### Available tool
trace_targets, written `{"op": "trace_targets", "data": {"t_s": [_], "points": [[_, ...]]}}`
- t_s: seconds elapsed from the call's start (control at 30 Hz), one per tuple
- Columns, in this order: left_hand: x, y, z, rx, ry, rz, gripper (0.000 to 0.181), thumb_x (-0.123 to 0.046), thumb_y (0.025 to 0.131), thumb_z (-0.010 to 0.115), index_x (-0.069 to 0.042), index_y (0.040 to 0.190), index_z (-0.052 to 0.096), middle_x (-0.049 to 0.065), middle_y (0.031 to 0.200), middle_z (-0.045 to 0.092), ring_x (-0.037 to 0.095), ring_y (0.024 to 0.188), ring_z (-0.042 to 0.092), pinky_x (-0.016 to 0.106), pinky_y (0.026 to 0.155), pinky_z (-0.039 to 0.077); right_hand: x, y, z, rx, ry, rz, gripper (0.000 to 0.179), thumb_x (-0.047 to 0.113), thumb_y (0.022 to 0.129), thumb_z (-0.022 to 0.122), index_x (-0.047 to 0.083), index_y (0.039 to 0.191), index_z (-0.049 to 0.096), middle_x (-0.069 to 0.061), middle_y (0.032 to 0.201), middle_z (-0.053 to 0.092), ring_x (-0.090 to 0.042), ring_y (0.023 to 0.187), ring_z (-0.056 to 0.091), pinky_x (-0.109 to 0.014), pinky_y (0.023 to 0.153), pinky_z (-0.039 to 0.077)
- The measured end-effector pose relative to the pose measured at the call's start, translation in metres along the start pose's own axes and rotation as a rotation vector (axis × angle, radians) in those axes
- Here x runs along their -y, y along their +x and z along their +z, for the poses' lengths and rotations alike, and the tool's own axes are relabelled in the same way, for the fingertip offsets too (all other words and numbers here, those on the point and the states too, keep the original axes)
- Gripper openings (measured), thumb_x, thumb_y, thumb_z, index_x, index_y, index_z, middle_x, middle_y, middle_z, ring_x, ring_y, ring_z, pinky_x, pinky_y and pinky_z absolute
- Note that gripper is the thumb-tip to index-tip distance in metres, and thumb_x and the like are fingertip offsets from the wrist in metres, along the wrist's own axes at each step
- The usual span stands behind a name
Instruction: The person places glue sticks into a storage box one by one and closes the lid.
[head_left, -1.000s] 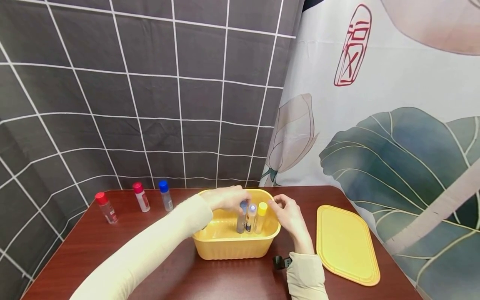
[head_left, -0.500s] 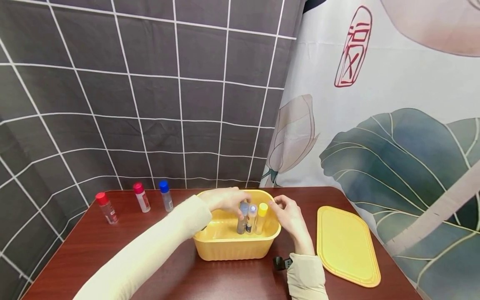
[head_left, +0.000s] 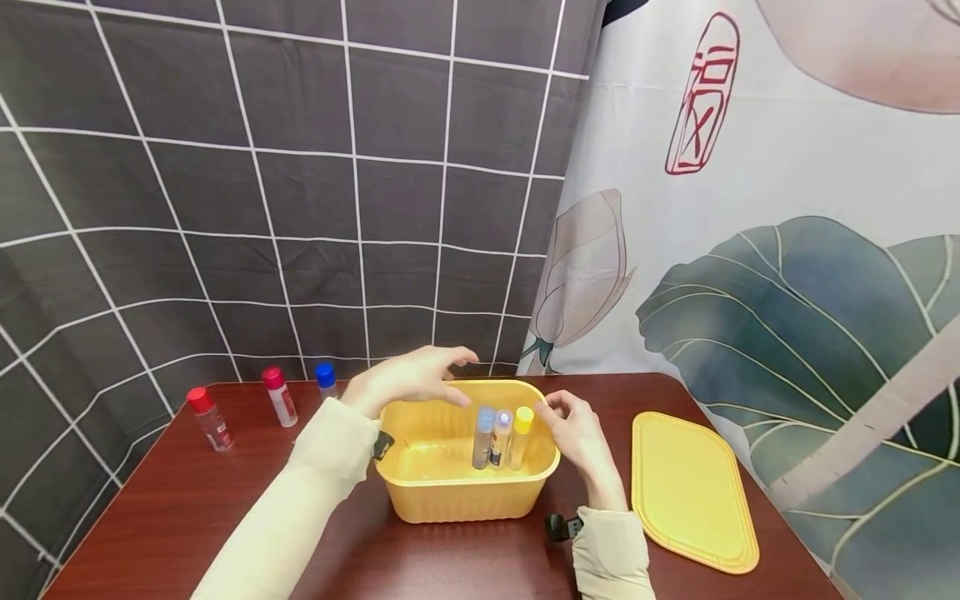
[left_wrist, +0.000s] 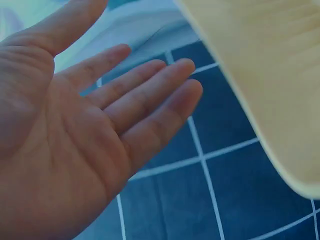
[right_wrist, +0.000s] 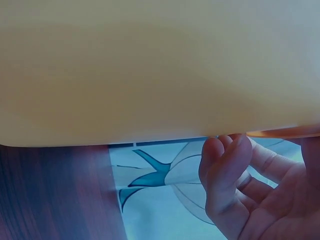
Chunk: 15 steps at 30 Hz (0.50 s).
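Observation:
My left hand hovers over the back left rim of a yellow bin, fingers spread and nothing in them. The left wrist view shows its bare palm beside the bin's pale wall. Three small bottles stand upright together in the bin's right part: one with a greyish-blue cap, one with a pale violet cap and one with a yellow cap. At the bin's right end my right hand holds the rim, its curled fingers right at the edge in the right wrist view.
Left of the bin stand a red-capped clear bottle, a red-capped white bottle and a blue-capped bottle, partly behind my left arm. A yellow lid lies at the right. A dark grid curtain hangs behind the table.
My left hand has let go of the greyish-blue-capped bottle inside the bin, then risen and moved left. My right hand stays at the rim.

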<state>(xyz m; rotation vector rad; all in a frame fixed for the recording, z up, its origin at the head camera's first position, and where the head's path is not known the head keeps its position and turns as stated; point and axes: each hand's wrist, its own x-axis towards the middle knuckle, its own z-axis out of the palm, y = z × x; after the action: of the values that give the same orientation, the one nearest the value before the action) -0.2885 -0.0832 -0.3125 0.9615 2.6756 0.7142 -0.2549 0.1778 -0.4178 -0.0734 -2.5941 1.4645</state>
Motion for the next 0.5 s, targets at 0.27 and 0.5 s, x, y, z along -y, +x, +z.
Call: {"op": "trace_targets", "data": {"t_s": [0.27, 0.5], "points": [[0.032, -0.035, -0.01, -0.244, -0.118, -0.068, 0.063, -0.026, 0.085, 0.077, -0.008, 0.139, 0.05, 0.014, 0.137, 0.055, 0.033, 0.119, 0.058, 0.047, 0.096, 0.047, 0.0, 0.0, 0.001, 0.002, 0.001, 0.009, 0.018, 0.022, 0.094, 0.065, 0.005, 0.101, 0.066, -0.007, 0.075, 0.052, -0.02, 0.07, 0.051, -0.028, 0.06, 0.044], [0.062, -0.061, -0.009, -0.444, -0.12, -0.144, 0.063, -0.023, 0.086, 0.076, -0.003, 0.139, 0.049, 0.019, 0.137, 0.054, 0.039, 0.122, 0.053, 0.052, 0.1, 0.043, -0.001, 0.0, 0.0, -0.001, -0.004, 0.008, 0.018, 0.022, 0.094, 0.065, 0.005, 0.101, 0.066, -0.007, 0.075, 0.052, -0.02, 0.07, 0.051, -0.029, 0.06, 0.044]]}}
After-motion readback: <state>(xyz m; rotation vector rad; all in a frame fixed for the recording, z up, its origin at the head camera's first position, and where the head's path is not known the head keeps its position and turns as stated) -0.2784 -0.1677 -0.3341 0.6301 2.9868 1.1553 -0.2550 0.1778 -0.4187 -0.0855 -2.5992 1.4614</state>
